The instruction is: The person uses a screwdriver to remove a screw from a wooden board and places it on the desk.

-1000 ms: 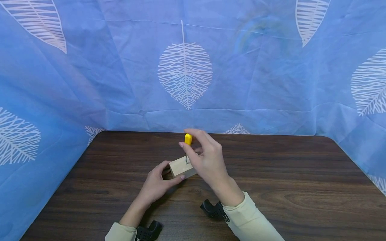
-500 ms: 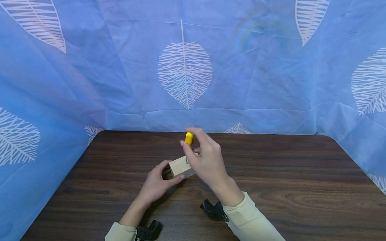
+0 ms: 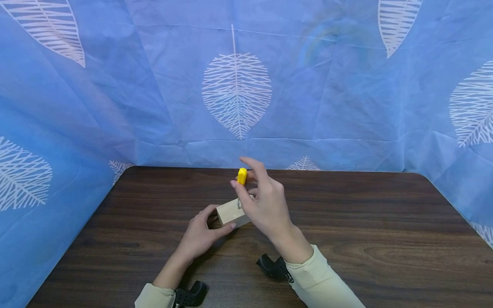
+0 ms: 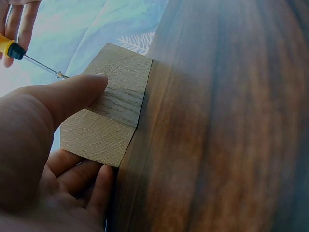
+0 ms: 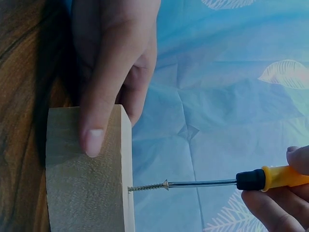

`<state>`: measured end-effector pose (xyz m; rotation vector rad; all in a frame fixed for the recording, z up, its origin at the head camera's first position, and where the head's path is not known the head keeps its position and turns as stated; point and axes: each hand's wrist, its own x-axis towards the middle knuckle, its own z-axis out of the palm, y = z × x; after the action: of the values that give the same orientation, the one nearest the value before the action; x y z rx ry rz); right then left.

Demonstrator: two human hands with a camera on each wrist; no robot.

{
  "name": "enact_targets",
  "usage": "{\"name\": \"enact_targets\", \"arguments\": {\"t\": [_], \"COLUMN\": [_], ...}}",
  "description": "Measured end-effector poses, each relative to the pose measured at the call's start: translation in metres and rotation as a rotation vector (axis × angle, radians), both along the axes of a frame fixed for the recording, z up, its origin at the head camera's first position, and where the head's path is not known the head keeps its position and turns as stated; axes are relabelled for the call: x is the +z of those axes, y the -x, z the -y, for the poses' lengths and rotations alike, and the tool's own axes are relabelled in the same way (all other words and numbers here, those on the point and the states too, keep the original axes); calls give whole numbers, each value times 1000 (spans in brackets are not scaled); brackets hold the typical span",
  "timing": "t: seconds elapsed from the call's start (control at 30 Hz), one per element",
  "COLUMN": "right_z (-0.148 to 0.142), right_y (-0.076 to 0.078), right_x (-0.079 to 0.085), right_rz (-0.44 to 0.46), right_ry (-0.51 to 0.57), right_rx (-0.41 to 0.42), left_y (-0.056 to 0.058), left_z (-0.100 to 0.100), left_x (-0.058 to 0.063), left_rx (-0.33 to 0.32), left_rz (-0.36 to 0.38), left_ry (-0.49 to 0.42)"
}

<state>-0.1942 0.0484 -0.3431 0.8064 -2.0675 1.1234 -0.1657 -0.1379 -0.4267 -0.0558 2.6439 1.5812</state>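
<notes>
A pale wooden block [image 3: 231,211] lies on the dark table, gripped at its left end by my left hand [image 3: 200,235], thumb on the near side. A screw [image 5: 148,187] stands in the block's top face with much of its threaded shank showing. My right hand [image 3: 265,203] holds a screwdriver [image 5: 251,180] upright by its yellow and black handle, between thumb and fingers. Its metal shaft meets the screw head in the right wrist view. In the head view the right index finger is raised off the yellow handle [image 3: 242,176].
The dark wood-grain table [image 3: 366,231] stretches to both sides. Behind it hangs a blue cloth [image 3: 165,85] with white leaf prints. Black wrist devices [image 3: 191,294] sit under both cream sleeves [image 3: 323,278].
The right index finger has lifted away from the top of the screwdriver handle, which has shifted slightly in the fingers. My left hand and the block have stayed in place.
</notes>
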Motion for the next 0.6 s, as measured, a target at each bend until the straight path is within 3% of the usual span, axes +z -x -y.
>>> {"name": "enact_targets", "arguments": {"t": [0.6], "right_z": [0], "right_y": [1], "right_x": [-1], "right_rz": [-63], "right_ry": [52], "right_rx": [0], "left_y": [1], "left_z": [-1], "left_x": [0], "left_rx": [2], "left_rz": [-1], "left_ry": [-4]}}
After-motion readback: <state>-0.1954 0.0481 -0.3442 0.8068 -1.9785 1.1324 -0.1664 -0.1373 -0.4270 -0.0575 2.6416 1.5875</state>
